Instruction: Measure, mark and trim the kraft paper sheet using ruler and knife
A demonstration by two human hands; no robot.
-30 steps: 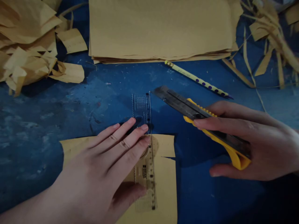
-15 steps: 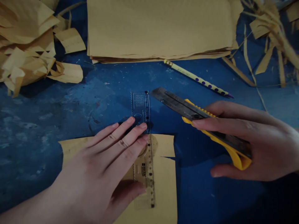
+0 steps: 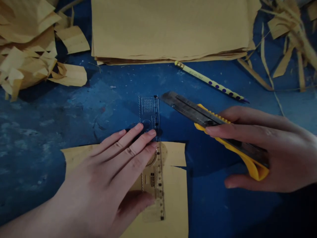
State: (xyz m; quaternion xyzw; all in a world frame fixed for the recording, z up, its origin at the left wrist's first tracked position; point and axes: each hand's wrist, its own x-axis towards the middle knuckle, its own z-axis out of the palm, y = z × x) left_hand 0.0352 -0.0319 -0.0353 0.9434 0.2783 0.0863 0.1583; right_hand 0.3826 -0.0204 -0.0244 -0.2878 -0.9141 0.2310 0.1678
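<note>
My left hand lies flat with its fingers stretched over a clear plastic ruler, pressing it against a tan paper sheet. The ruler's upper end extends past the sheet's top edge onto the blue surface. A short slit shows at the sheet's right edge. In my right hand is a yellow utility knife, its metal blade end pointing up and left beside the ruler's top. The blade is apart from the paper. My left palm and wrist hide the sheet's lower left part.
A stack of tan paper lies at the top. Below it rests a pale pencil with purple dots. Paper scraps are heaped at the upper left, and thin paper strips at the upper right, all on a blue tabletop.
Almost nothing differs. The view has shifted slightly, so the paper stack and scraps sit a little higher; both hands keep their poses on the ruler and knife.
</note>
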